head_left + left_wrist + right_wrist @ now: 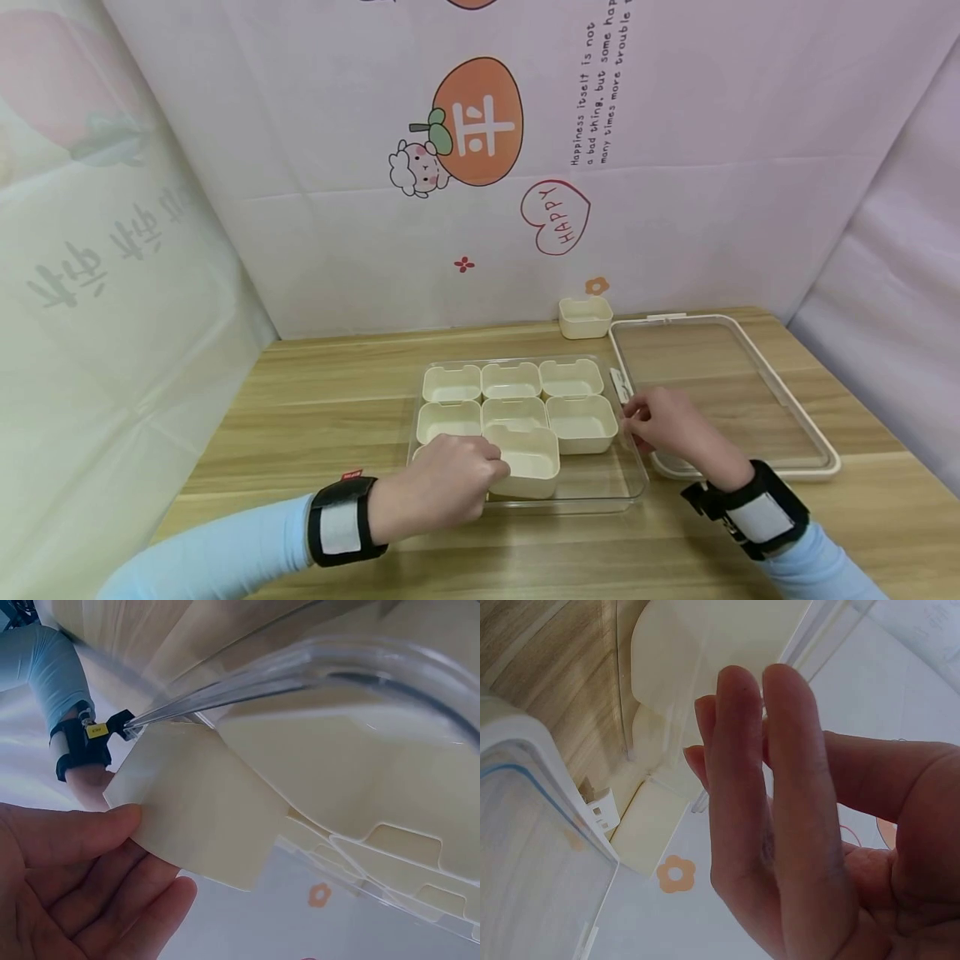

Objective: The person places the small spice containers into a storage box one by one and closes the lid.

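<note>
Cup (534, 467) in left hand (442, 482): thumb and fingers pinch it by the side, over the front middle of the clear tray (607, 492); contact with the floor of the tray cannot be judged. Right hand (667, 425) at the tray's right wall, fingers slightly bent; cannot tell whether thumb and fingers close on it. Both wrists strapped in black, sleeves light blue. More cream cups (582, 421) stand in the tray, two rows of three behind and one partly hidden by the left hand. Lid (720, 392) flat, right of tray. Spare cup (585, 321) near the back edge. Surface: pale wood-grain table (322, 417). Behind it, white cloth (337, 250) printed sideways with an orange fruit, a sheep, a HAPPY heart and small flowers; more cloth on both sides, left one with faint characters.
</note>
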Tool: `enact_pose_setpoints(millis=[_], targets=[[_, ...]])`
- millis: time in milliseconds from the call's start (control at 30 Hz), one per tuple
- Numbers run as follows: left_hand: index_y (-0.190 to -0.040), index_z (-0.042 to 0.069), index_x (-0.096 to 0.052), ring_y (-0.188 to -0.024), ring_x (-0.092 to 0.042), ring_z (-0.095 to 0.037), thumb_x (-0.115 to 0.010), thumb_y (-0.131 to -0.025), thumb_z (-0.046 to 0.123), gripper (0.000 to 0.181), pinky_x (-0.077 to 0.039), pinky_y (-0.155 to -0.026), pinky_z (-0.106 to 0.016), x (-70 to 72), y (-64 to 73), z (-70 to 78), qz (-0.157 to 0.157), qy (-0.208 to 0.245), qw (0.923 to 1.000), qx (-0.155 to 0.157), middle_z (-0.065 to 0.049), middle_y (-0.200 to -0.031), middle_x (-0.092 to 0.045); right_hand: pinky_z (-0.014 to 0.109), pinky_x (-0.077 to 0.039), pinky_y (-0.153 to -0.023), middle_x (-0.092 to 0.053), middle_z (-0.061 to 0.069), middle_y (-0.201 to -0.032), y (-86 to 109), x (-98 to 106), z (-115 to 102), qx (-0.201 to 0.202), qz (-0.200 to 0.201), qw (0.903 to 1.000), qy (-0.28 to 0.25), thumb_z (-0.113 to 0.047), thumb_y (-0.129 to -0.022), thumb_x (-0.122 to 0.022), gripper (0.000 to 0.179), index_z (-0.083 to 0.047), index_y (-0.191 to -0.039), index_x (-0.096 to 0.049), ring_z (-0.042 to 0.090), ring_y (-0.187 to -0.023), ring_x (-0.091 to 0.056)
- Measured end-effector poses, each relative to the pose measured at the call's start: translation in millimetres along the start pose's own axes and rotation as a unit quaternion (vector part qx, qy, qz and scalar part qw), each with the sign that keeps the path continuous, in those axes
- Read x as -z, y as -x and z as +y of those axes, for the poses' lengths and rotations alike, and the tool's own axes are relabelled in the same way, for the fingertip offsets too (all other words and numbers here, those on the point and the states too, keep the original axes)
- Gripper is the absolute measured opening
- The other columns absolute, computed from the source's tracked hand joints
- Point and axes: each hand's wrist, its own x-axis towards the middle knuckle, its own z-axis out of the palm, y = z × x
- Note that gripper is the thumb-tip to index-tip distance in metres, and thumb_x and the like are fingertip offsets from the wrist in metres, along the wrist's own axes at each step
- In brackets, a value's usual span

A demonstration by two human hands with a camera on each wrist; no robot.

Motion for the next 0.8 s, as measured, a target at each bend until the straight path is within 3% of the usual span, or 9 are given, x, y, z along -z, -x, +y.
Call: enact_pose_setpoints(millis=[367, 800], targets=[[-0.055, 0.018, -0.051, -0.049, -0.032, -0.002, -0.057, -0.064, -0.004, 0.025, -0.020, -0.038, -0.018, -8.6, -8.6, 1.6, -0.065, -0.007, 0.9979, 0.001, 0.010, -0.053, -0.036, 0.026, -0.052, -0.053, -0.069, 0.012, -0.078, 0.9, -1, 0, -0.009, -0.002, 1.0000, 0.001, -0.006, -0.086, -0.060, 0.021, 0.011, -0.098, -0.064, 0.014, -0.055, -0.064], [-0.058, 0.019, -0.054, -0.047, -0.028, -0.002, -0.059, -0.064, -0.003, 0.024, -0.023, -0.038, -0.019, -18.0, -15.0, 4.7, -0.100, 0.009, 0.9948, -0.017, 0.012, -0.050, -0.038, 0.026, -0.051, -0.052, -0.069, 0.011, -0.076, 1.5, -1, -2, -0.005, 0.000, 1.0000, 0.008, -0.005, -0.086, -0.062, 0.019, 0.010, -0.097, -0.064, 0.015, -0.055, -0.064]])
